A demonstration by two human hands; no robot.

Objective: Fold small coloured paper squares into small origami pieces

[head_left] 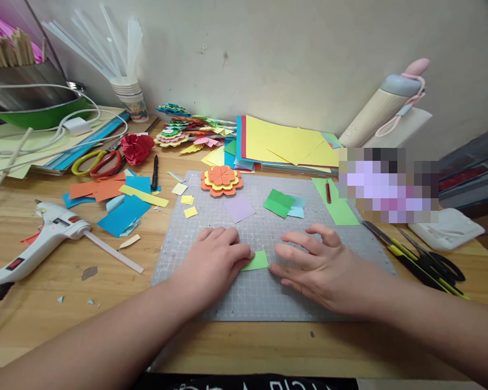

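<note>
A small piece of light green paper [257, 261] lies on the grey cutting mat [244, 303]. My left hand [215, 257] rests on the mat, its thumb and forefinger closed on the left end of that paper and hiding it. Just right of the paper, my right hand [325, 265] hovers low with fingers spread, a fingertip close to the paper's edge; whether it touches I cannot tell. Beyond the hands lie a lilac paper square [239, 208], a dark green folded paper [278, 203], light blue paper [296, 207] and a layered orange and yellow paper flower [222, 180].
A glue gun [52, 233] and blue paper scraps [124, 215] lie left. On the right are a box cutter [415, 262], black-handled scissors [443, 264] and a green paper strip [341, 208]. Stacked yellow paper [288, 138] and finished paper flowers [191, 130] stand along the wall.
</note>
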